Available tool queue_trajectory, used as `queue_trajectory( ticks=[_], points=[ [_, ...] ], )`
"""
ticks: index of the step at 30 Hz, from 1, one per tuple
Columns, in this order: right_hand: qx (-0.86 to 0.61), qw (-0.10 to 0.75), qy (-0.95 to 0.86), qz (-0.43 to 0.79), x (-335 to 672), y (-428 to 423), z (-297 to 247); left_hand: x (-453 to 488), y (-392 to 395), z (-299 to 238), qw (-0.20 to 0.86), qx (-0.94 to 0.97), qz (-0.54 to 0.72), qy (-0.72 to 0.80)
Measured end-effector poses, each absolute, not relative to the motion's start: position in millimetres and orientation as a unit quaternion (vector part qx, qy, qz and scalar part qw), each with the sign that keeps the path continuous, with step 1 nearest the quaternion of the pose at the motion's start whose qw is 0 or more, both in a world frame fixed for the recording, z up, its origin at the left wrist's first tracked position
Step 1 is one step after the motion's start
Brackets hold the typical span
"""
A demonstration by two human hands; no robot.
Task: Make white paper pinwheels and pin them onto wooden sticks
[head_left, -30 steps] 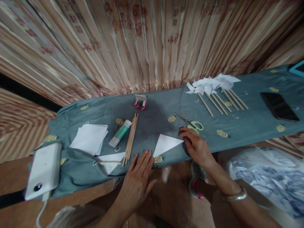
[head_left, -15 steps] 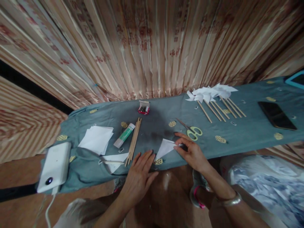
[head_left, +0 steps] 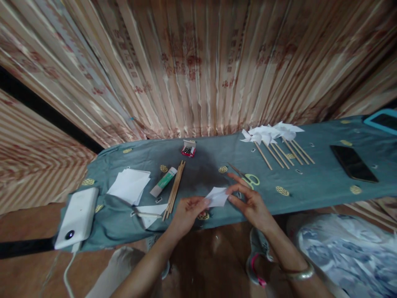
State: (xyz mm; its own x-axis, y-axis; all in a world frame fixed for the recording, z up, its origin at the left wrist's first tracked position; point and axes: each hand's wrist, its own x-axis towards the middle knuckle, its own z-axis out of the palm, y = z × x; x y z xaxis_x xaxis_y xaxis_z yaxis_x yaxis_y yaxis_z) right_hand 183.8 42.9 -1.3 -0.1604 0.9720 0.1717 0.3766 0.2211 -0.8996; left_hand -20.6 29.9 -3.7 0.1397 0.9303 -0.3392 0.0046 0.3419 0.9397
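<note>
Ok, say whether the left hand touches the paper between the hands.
Touching: head view shows the left hand holding the paper at its left edge.

Small, angular white paper is held at its two and eight o'clock edges, toward five o'clock in view

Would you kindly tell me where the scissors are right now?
In the head view, the scissors lie right of centre on the cloth, just beyond the right hand.
</note>
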Motion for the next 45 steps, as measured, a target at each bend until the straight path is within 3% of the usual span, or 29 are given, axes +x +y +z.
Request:
queue_trajectory(
  ticks=[5,10,14,20,23,28,31,36,45],
  points=[
    [-0.518,0.387,-0.702,0.298,203.4,46.7,-8.5,-17.6,27.5,0.2,0.625,0.385,0.387,0.557],
    [-0.629,0.294,-0.718,0.053,235.7,68.9,-29.1,-19.3,34.8,6.5,0.576,0.386,0.438,0.572],
    [-0.661,0.155,-0.734,0.003,238.3,82.2,-30.1,-25.9,40.7,8.4,0.528,0.417,0.465,0.576],
    [-0.674,0.077,-0.734,-0.028,229.1,81.0,-18.1,-34.4,45.6,19.0,0.42,0.486,0.485,0.593],
    [-0.682,0.128,-0.719,0.042,226.0,79.3,-14.1,-30.1,49.8,31.8,0.41,0.492,0.5,0.583],
    [-0.622,0.38,-0.514,0.452,215.7,73.9,0.3,-19.9,63.0,40.5,0.434,0.477,0.522,0.558],
    [-0.549,0.462,-0.389,0.577,210.5,63.6,10.9,-17.7,72.3,33.8,0.453,0.427,0.55,0.557],
    [-0.515,0.454,-0.304,0.66,210.3,44.7,9.2,-20.7,84.5,19.3,0.485,0.37,0.575,0.545],
    [-0.414,0.32,-0.477,0.706,203.4,33.4,-10.1,-38.7,90.3,9.9,0.504,0.368,0.548,0.557]
  ],
)
